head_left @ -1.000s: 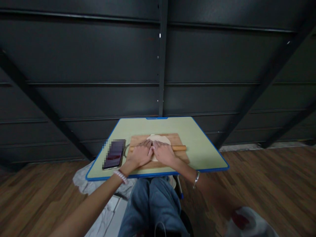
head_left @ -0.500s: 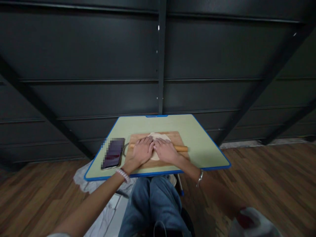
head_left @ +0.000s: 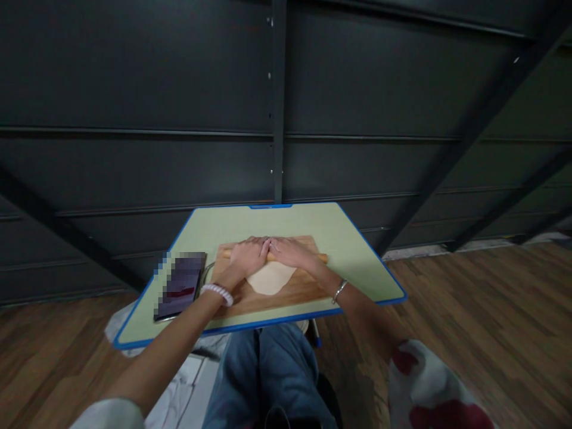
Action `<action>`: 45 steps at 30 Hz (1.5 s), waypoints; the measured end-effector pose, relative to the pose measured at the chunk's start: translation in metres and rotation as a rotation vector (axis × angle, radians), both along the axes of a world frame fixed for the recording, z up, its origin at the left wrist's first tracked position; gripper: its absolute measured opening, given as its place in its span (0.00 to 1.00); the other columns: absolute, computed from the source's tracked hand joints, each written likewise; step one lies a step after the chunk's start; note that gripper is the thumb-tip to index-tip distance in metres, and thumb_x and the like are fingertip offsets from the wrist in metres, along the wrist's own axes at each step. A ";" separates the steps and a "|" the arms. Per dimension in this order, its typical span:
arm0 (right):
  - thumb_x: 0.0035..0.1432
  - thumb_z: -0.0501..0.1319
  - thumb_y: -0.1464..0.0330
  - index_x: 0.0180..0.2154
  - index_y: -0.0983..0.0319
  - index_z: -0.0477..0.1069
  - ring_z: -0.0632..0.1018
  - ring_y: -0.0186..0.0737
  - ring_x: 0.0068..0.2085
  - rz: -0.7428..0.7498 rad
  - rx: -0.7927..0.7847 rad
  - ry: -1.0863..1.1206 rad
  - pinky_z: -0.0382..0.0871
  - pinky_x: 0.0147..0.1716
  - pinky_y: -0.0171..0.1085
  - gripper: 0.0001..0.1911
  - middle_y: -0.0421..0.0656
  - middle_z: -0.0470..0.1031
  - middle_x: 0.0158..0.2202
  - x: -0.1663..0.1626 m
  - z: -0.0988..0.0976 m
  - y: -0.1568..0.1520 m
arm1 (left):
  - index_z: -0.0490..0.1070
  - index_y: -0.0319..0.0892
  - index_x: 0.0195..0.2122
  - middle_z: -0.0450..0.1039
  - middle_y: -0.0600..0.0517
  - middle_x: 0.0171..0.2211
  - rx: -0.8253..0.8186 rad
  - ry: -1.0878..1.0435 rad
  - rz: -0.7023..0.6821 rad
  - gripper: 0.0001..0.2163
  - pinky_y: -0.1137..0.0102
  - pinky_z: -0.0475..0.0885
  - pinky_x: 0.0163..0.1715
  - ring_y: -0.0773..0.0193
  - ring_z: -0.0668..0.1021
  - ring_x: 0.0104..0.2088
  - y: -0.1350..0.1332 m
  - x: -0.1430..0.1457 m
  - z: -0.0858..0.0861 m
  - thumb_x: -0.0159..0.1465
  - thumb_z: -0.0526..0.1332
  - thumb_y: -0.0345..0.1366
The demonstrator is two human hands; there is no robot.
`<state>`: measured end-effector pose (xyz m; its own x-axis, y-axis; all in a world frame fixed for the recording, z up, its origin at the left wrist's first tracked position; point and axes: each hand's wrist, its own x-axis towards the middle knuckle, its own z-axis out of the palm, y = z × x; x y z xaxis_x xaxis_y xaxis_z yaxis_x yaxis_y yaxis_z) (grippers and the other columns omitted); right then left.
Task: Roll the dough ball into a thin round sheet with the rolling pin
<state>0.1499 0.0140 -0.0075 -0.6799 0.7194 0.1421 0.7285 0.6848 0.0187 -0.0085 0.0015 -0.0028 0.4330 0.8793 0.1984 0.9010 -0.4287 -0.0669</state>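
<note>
A wooden rolling pin [head_left: 322, 258] lies crosswise over a flat, pale sheet of dough [head_left: 270, 279]. My left hand [head_left: 249, 255] and my right hand [head_left: 289, 251] are both laid over the middle of the pin, touching each other, fingers curved down over its far side. The pin's two ends stick out past the hands. Below the hands, the near part of the dough shows as a rounded flap; its far part is hidden by them. Under it all is a wooden board [head_left: 308, 290].
The board rests on a light green folding table [head_left: 357, 277] with a blue rim. A phone [head_left: 182, 285], partly pixelated, lies left of the board. Behind the table rises a dark panelled wall [head_left: 214, 173]. My legs in jeans [head_left: 272, 369] are beneath the near edge.
Both hands have pushed the rolling pin away from me, toward the dough's far side, uncovering its near part. The view has shifted a little, so the table appears further left.
</note>
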 end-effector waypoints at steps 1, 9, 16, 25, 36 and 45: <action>0.66 0.45 0.73 0.50 0.70 0.67 0.74 0.44 0.48 0.002 0.008 -0.004 0.65 0.48 0.41 0.17 0.55 0.73 0.49 0.000 0.000 0.000 | 0.69 0.37 0.49 0.75 0.42 0.45 0.000 -0.009 -0.004 0.22 0.63 0.68 0.43 0.56 0.75 0.46 0.001 0.000 0.000 0.70 0.39 0.39; 0.67 0.45 0.72 0.51 0.70 0.67 0.74 0.44 0.49 -0.038 0.057 0.010 0.65 0.47 0.42 0.18 0.56 0.72 0.50 0.001 0.005 -0.011 | 0.69 0.36 0.48 0.74 0.40 0.46 -0.020 -0.032 -0.048 0.21 0.62 0.69 0.43 0.55 0.74 0.46 0.002 -0.005 -0.003 0.69 0.39 0.38; 0.68 0.44 0.67 0.52 0.68 0.64 0.71 0.43 0.51 -0.038 0.017 0.077 0.62 0.51 0.43 0.18 0.54 0.71 0.50 0.001 0.006 -0.014 | 0.70 0.36 0.46 0.73 0.42 0.47 -0.013 -0.145 -0.131 0.16 0.64 0.65 0.53 0.60 0.73 0.48 0.010 -0.009 -0.008 0.65 0.45 0.30; 0.55 0.57 0.48 0.57 0.64 0.61 0.68 0.51 0.54 0.024 -0.085 0.142 0.63 0.51 0.48 0.35 0.56 0.66 0.55 0.009 0.008 -0.016 | 0.75 0.37 0.40 0.76 0.44 0.40 -0.177 -0.283 -0.130 0.18 0.71 0.69 0.47 0.63 0.76 0.41 0.025 -0.010 -0.001 0.53 0.50 0.23; 0.55 0.60 0.50 0.54 0.62 0.66 0.72 0.51 0.53 -0.054 -0.108 0.274 0.65 0.51 0.47 0.31 0.51 0.70 0.55 0.007 0.002 -0.018 | 0.71 0.36 0.45 0.74 0.42 0.45 -0.064 -0.511 -0.071 0.17 0.64 0.66 0.54 0.58 0.74 0.48 0.020 -0.009 -0.012 0.56 0.50 0.28; 0.61 0.55 0.53 0.54 0.58 0.66 0.74 0.47 0.52 -0.075 -0.120 0.300 0.64 0.51 0.43 0.24 0.47 0.72 0.53 0.003 0.002 -0.020 | 0.68 0.42 0.35 0.70 0.46 0.38 0.145 -0.721 -0.064 0.08 0.60 0.67 0.48 0.57 0.72 0.43 -0.021 -0.024 -0.008 0.57 0.50 0.33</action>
